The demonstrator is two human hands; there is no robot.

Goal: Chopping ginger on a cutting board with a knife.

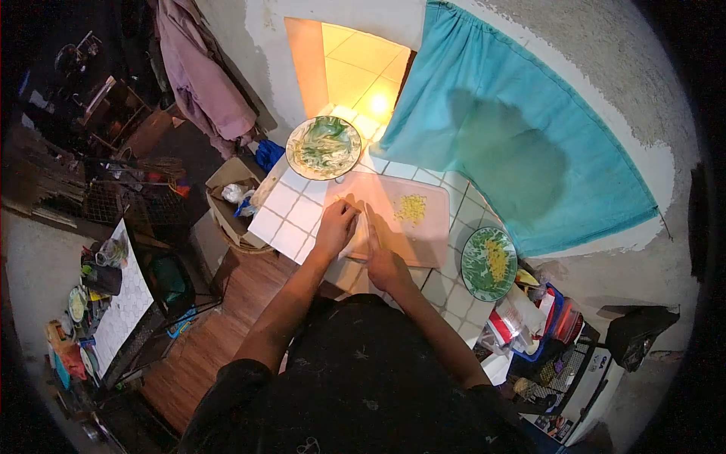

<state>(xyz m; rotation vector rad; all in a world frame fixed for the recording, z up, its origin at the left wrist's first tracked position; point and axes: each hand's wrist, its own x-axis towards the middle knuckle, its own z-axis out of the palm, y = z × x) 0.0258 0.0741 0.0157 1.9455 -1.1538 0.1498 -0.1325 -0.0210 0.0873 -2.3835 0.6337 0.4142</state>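
Note:
A pink cutting board point(422, 249) lies on the white-tiled counter before me. My right hand point(388, 268) grips a knife point(366, 214) over the board, its index finger stretched along the blade. Just left of the blade, my left hand point(338, 224) presses down with curled fingers. A bit of yellow food point(339, 198) peeks out by those fingertips; the rest is hidden. Small chopped yellow pieces point(412, 209) form a loose pile on the board's right half. More yellow pieces point(497, 261) rest on a green marbled plate point(475, 275) to the right.
A larger marbled plate point(323, 148) stands at the board's far left corner. A teal curtain point(510, 142) hangs beyond the counter, beside a lit tiled opening point(363, 62). Left of the counter is a cardboard box point(221, 210) with plastic bags. Packages point(519, 318) crowd the near right.

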